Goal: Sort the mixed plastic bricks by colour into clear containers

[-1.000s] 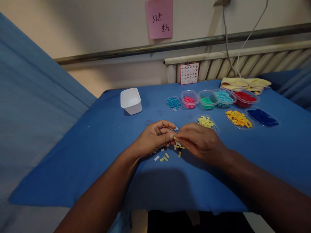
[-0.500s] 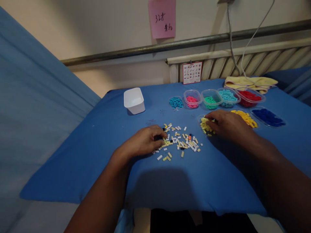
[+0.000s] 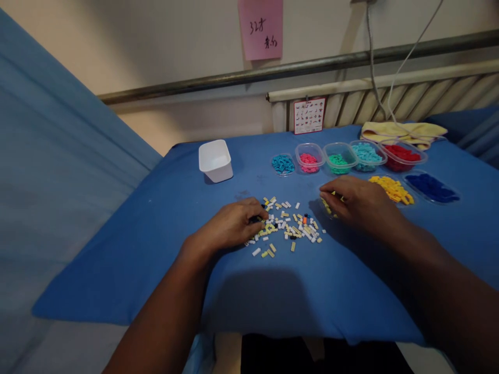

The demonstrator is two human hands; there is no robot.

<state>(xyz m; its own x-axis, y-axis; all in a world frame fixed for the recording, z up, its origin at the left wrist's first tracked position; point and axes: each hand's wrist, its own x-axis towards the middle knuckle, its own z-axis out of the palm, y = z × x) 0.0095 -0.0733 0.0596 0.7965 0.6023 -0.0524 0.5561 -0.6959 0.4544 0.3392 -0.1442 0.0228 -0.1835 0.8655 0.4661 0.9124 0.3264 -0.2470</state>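
My left hand (image 3: 236, 223) rests at the left side of a loose pile of small toy bricks (image 3: 300, 228), mostly white and pale yellow. Its thumb and fingers close around a small pale yellow brick piece (image 3: 270, 228), partly hidden by the fingertips. Over the shallow clear tub of pale yellow bricks (image 3: 326, 208) is my right hand (image 3: 353, 200), covering most of it. The thumb and forefinger of that hand are pinched together near the tub's left rim; what lies between them is too small to make out.
An open white box (image 3: 215, 161) stands at the back left. Clear tubs hold teal bricks (image 3: 283, 164), pink bricks (image 3: 309, 162), green bricks (image 3: 338, 163), turquoise bricks (image 3: 366, 155), red bricks (image 3: 401, 154), orange-yellow bricks (image 3: 392, 189) and dark blue bricks (image 3: 432, 188). A yellow cloth (image 3: 403, 133) lies behind them.
My hands were together over the pile, fingers on a yellow piece. They parted: my right hand moved right to the pale yellow tub and its fingers drew closer together; my left stayed by the pile.
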